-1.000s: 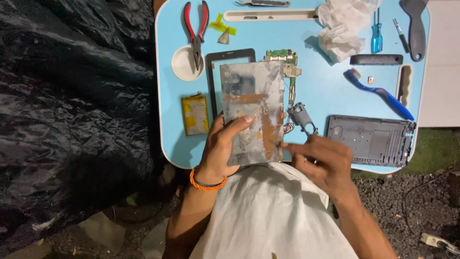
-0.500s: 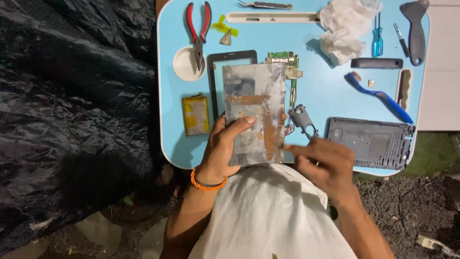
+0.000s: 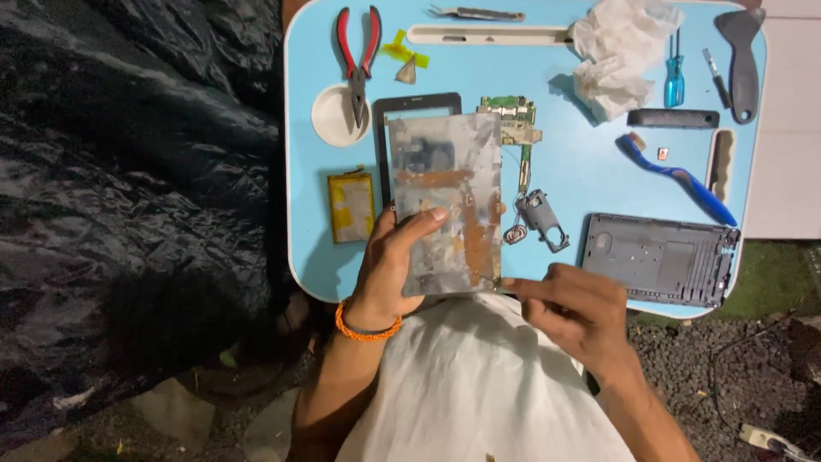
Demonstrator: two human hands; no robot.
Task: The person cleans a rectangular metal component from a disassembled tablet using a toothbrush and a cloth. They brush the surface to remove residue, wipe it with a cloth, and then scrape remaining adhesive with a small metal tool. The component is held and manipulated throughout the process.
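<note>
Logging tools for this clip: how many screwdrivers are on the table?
2, both at the far right of the table: a blue-handled screwdriver beside the tissue, and a smaller dark one between it and the scraper. None seems hidden.

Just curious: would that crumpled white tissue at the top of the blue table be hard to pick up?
Probably not: the tissue looks crumpled and thin, so likely very light and floppy. It would probably squash under fingers and tear easily.

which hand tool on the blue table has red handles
The pliers at the table's top left, jaws over the white round dish. The small screwdriver has a blue handle.
</note>
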